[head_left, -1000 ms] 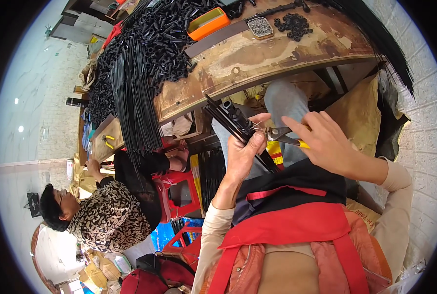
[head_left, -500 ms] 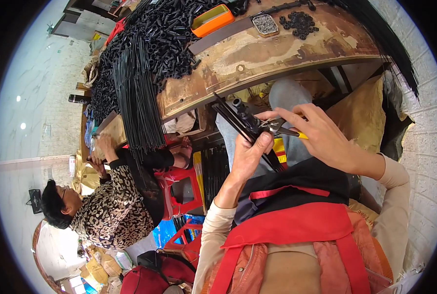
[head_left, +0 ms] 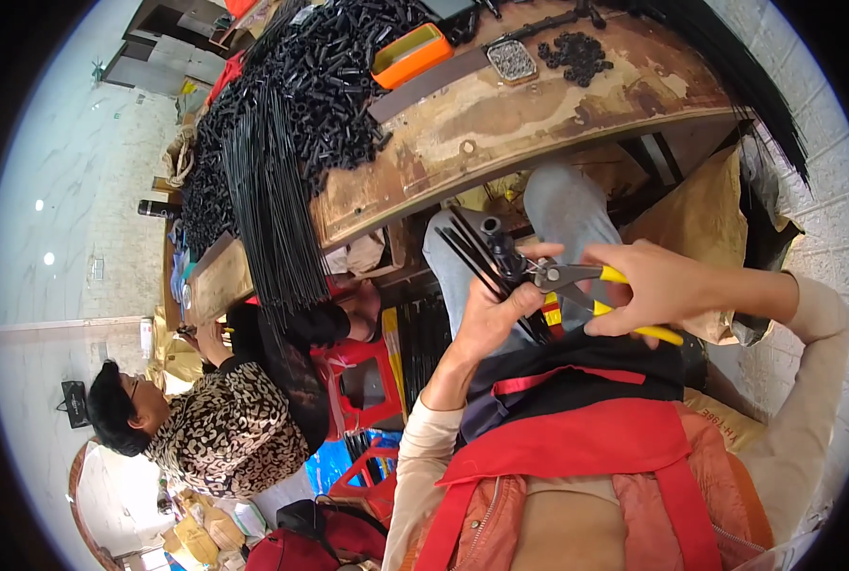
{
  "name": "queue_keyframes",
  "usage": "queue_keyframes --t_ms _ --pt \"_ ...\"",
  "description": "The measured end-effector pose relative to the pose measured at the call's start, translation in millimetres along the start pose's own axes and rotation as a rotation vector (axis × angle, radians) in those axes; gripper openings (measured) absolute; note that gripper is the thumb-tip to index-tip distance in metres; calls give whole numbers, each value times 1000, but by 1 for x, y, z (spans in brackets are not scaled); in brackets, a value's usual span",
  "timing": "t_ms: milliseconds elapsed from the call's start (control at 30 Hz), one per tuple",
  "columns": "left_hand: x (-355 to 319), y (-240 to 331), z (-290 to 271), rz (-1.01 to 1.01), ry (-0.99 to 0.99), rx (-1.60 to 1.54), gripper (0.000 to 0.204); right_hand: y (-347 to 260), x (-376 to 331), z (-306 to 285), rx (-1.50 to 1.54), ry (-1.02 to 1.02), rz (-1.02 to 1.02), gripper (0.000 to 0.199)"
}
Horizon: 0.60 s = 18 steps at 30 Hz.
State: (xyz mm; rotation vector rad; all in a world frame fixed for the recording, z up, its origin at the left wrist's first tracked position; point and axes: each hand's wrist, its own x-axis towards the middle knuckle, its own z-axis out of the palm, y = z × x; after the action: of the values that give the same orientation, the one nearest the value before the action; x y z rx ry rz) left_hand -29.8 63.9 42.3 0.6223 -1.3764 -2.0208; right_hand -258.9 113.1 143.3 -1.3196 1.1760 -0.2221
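Observation:
My left hand [head_left: 494, 312] grips a small bunch of thin black rods with a black tube piece [head_left: 494, 249] at its top, held over my lap. Yellow-handled pliers [head_left: 576, 283] are in my right hand [head_left: 655, 285], their jaws touching the black bunch just beside my left thumb. Both hands are below the front edge of the worn wooden workbench [head_left: 500, 133].
On the workbench lie a heap of black tube pieces [head_left: 310, 95], a long bundle of black rods [head_left: 267, 205] hanging over its edge, an orange box [head_left: 410, 54] and a small tray [head_left: 512, 59]. A person in a leopard-print top [head_left: 220, 428] sits at the left by red stools [head_left: 367, 381].
My right hand has brought the pliers' jaws onto the black bunch in my left hand. The view has shifted slightly downward.

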Motion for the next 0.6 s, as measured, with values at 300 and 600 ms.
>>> queue_keyframes --t_ms 300,600 --pt "16 -7 -7 59 -34 -87 56 13 -3 -25 -74 30 -164 41" --pt "20 -2 1 77 59 -46 55 33 7 -23 -832 681 -745 43"
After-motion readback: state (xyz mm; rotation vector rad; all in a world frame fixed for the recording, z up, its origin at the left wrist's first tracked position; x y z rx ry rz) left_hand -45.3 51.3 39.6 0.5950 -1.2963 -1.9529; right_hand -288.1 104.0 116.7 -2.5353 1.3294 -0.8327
